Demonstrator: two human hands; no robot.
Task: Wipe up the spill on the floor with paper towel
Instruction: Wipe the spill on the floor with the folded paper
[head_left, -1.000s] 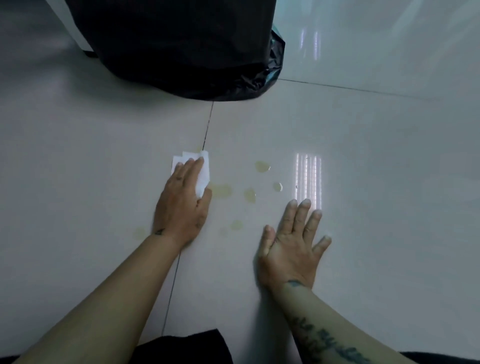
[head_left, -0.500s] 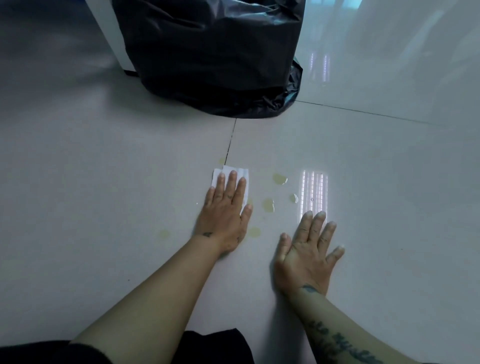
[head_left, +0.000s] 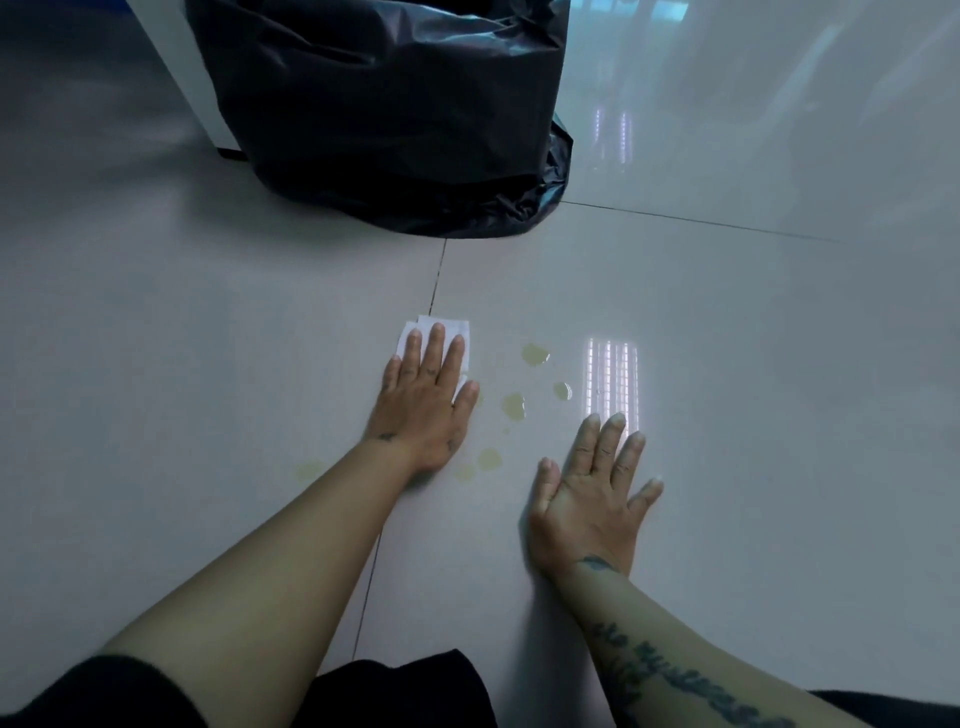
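My left hand (head_left: 423, 402) lies flat on a folded white paper towel (head_left: 445, 328), pressing it to the glossy tiled floor over a grout line. Only the towel's far edge and right corner show past my fingers. Several yellowish drops of the spill (head_left: 514, 404) lie just right of that hand, with a faint one (head_left: 310, 469) by my left wrist. My right hand (head_left: 592, 493) rests palm down on the floor with fingers spread, holding nothing, just right of the drops.
A bin lined with a black plastic bag (head_left: 384, 114) stands on the floor beyond the towel. A white upright edge (head_left: 171, 78) shows to its left. Dark clothing (head_left: 405, 691) fills the bottom edge. A bright window reflection (head_left: 610, 379) sits on the tile.
My left hand slid the paper towel to the right, over the drop that lay beside it. The view tilted up, showing more of the bin. My right hand stayed planted.
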